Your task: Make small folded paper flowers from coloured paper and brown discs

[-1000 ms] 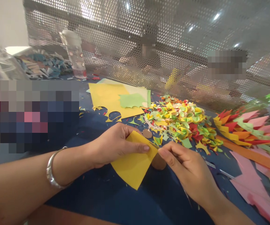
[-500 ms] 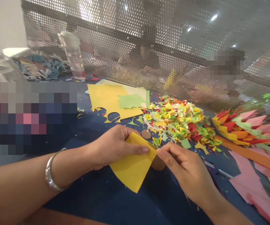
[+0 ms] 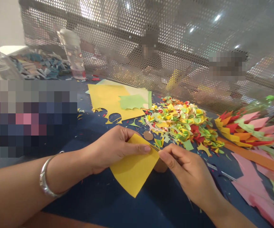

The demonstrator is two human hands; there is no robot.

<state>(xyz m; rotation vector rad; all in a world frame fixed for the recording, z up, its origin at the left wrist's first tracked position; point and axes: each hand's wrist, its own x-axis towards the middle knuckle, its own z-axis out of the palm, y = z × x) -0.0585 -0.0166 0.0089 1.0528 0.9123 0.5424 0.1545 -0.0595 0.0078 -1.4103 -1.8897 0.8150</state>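
A folded yellow paper piece [image 3: 134,169] lies over the dark blue table [image 3: 98,202] in front of me. My left hand [image 3: 113,148], with a silver bangle on the wrist, grips its upper left part, thumb pressed along the top edge. My right hand [image 3: 186,172] pinches the paper's right corner between thumb and forefinger. Under that corner a small brown round piece [image 3: 161,166] peeks out.
A heap of small folded coloured paper bits [image 3: 181,123] lies just beyond my hands. Yellow and green sheets [image 3: 117,99] lie further back, zigzag-cut pink, red and orange strips [image 3: 253,133] at the right. A clear bottle [image 3: 73,53] stands before a perforated metal screen [image 3: 175,47], with people behind it.
Both hands keep their hold on the yellow paper; it has shifted very slightly lower and left. Nothing else has moved.
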